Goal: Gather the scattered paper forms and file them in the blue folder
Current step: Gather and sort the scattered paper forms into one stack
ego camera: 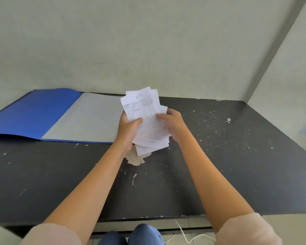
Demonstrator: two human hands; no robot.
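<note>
Both bare forearms reached forward, the left hand [128, 127] and right hand [172, 119] raised close together, fingers curled and thumbs pressed on top, each clamped on the same held thing.

No legible text is found. The top sheet of the paper forms [145, 117] carries a printed table with ruled lines and several rows of small dark entries, but all of it is too blurred to read. The blue folder [34, 114] bears no visible label.
</note>
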